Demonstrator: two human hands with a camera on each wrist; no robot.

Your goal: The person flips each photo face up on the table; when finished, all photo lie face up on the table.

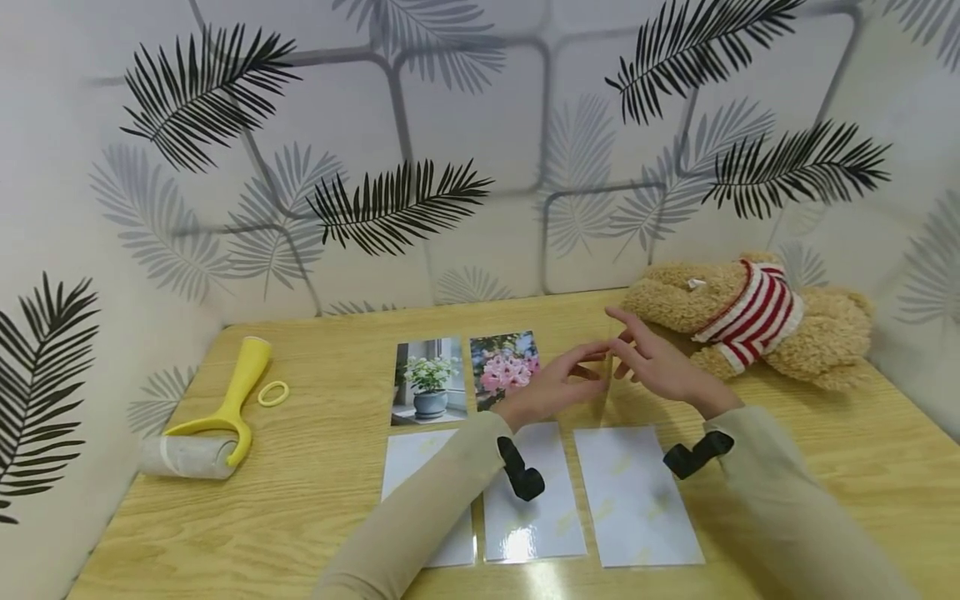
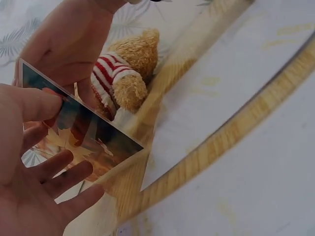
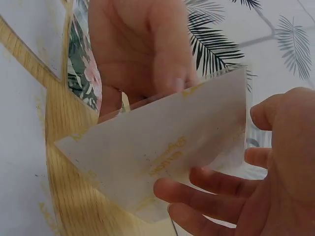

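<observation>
A photo card (image 2: 115,145) with a dark picture on one face and a pale back (image 3: 147,152) stands nearly upright between the two hands above the table. My left hand (image 1: 553,390) holds it from the picture side; in the left wrist view the thumb (image 2: 42,107) lies over the picture. Behind the card, my right hand (image 1: 663,365) has its fingers (image 3: 216,194) loosely bent at the back face, with the thumb by one edge. Nearby lie a potted-plant photo (image 1: 430,379), a pink-flower photo (image 1: 504,367) and three white sheets, one being the right-hand sheet (image 1: 637,496).
At the back right lies a teddy bear (image 1: 742,312) in a red-striped shirt. A yellow-handled roller (image 1: 242,379) and a yellow ring (image 1: 273,393) are on the left of the wooden table (image 1: 315,467). A leaf-patterned wall (image 1: 480,242) borders the back.
</observation>
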